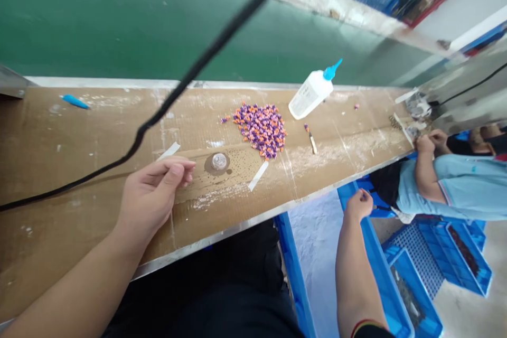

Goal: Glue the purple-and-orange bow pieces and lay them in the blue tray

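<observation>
**Left hand by the dish, right hand off the bench with a small piece**

The left hand (pixel 148 193) has thumb and forefinger pressed together above the bench (pixel 198 106); whether anything sits between them, I cannot tell. The right hand (pixel 359 204) is pinching a small dark piece (pixel 363 196) beyond the bench's near edge, above the blue crates (pixel 378 269).

Just off the left fingertips, at three o'clock, lies the clear dish (pixel 219 161), ringed by a damp patch, with dark specks scattered to its right. At two o'clock from the dish is the heap (pixel 262 129) of purple and orange pieces. Two tape strips flank the dish: one (pixel 170 151) between nine and ten, the other (pixel 259 176) between three and four.

The bottle (pixel 311 96) stands tilted in view at two o'clock from the heap; the small tool (pixel 312 143) lies between three and four. A blue cap (pixel 75 101) is at ten from the left fingertips.

This looks like a stage of handling single small pieces. Bringing the held piece near the dish would call for a steady pinch and a path between nine and ten o'clock, over the bench edge.
</observation>
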{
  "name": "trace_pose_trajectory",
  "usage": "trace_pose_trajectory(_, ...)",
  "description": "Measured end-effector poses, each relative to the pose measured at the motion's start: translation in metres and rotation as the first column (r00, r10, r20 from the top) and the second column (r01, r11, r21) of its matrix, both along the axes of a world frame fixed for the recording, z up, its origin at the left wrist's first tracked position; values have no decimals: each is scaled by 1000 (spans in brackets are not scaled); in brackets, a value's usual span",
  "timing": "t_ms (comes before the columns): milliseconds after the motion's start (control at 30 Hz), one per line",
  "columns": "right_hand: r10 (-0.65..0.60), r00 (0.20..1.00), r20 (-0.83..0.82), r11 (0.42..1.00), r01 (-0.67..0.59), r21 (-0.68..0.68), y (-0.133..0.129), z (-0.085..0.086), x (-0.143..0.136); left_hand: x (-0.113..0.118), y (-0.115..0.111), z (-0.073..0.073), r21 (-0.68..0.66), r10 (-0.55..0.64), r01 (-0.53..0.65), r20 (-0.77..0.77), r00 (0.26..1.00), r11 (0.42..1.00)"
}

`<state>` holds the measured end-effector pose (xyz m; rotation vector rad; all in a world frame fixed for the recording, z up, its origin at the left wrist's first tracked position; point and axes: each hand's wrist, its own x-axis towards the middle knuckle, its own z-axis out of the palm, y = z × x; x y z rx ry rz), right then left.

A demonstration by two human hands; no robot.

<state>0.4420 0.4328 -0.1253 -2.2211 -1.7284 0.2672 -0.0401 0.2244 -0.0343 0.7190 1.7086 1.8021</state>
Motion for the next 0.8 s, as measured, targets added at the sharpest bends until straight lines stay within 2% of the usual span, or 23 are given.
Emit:
trace_pose_trajectory(67, -56, 997, -56, 968, 68, 243, 5, 24, -20, -3, -2, 0, -57, -38, 37, -23, 999, 998)
trace_pose_trajectory(100, -43, 994, -97, 940, 73, 333, 12, 34, -35, -5, -2, 1, -70, -48, 47, -23, 999, 996)
trace_pose_trajectory(167, 86, 982, -166, 899, -5, 438, 35, 50, -77, -9, -2, 1, -62, -60, 58, -25, 998, 996)
trace_pose_trajectory(267, 349, 913, -210, 858, -222, 464, 81, 66, -162, -13, -4, 0, -25, -72, 70, -67, 995, 997)
trace_pose_trajectory(333, 488, 815, -312, 838, -336, 430, 108, 76, -219, -16, -5, -2, -1, -77, 78, -94, 993, 997)
trace_pose_trajectory(400, 491, 764, -418, 856, -332, 397, 123, 87, -265, -18, -7, -3, 11, -86, 87, -100, 991, 996)
trace_pose_trajectory(467, 489, 753, -441, 861, -338, 379, 123, 101, -292, -19, -8, -5, 25, -89, 92, -90, 992, 995)
trace_pose_trajectory(533, 488, 758, -433, 862, -341, 374, 111, 119, -298, -20, -9, -5, 54, -84, 88, -73, 994, 995)
trace_pose_trajectory(633, 541, 748, -384, 832, -408, 376, 80, 143, -279, -20, -9, -5, 101, -112, 115, -34, 993, 988)
trace_pose_trajectory(733, 697, 665, -268, 717, -636, 286, 34, 159, -249, -19, -11, -4, 135, -166, 166, -10, 986, 977)
trace_pose_trajectory(800, 728, 596, -339, 663, -737, 128, -4, 162, -238, -18, -12, -4, 155, -180, 176, 13, 984, 972)
